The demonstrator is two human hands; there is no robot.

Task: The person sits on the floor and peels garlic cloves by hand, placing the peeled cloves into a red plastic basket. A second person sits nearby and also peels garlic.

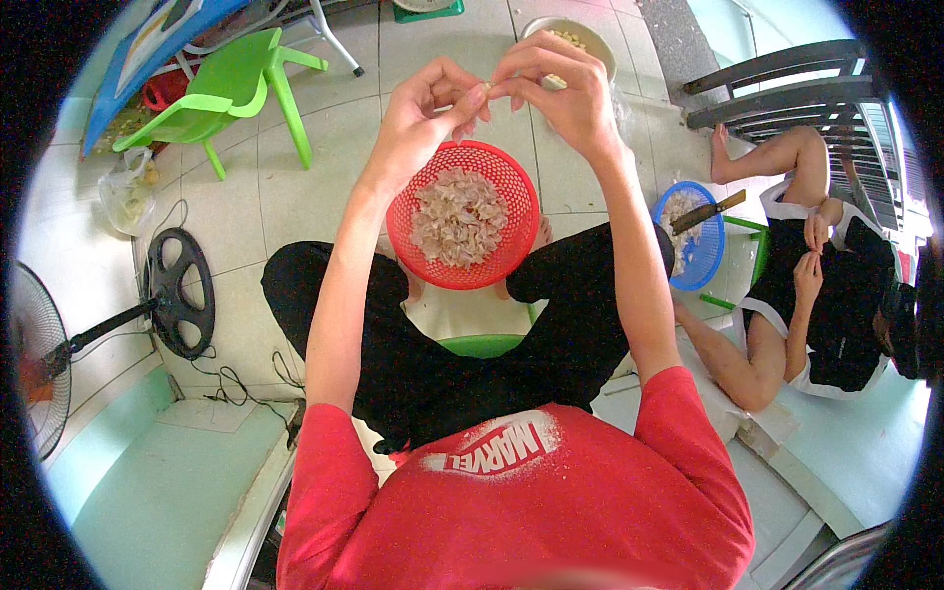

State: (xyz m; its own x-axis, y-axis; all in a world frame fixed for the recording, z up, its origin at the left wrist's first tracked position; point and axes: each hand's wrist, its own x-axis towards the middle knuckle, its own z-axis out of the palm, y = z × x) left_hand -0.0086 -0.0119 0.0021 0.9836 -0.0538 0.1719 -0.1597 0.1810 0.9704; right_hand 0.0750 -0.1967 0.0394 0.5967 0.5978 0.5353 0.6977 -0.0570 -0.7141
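Note:
Above the far rim of a red plastic colander (463,280), both my hands meet at the fingertips. A small pale piece, apparently a garlic clove (487,86), is pinched between them, mostly covered by the fingers. My left hand (435,99) grips it from one side with thumb and forefinger. My right hand (560,85) pinches at its other side. Papery garlic pieces (461,217) fill the middle of the colander, which sits between my legs. Beyond my right hand stands a pale metal bowl (606,50) holding peeled cloves (568,38), partly hidden by that hand.
Another person (826,280) sits at right beside a blue basket (714,254) with a wooden-handled knife (708,212) across it. At left are a green plastic chair (228,88), a plastic bag (129,192), a fan base (181,291) and loose cable (232,383). A green scale (428,11) stands ahead.

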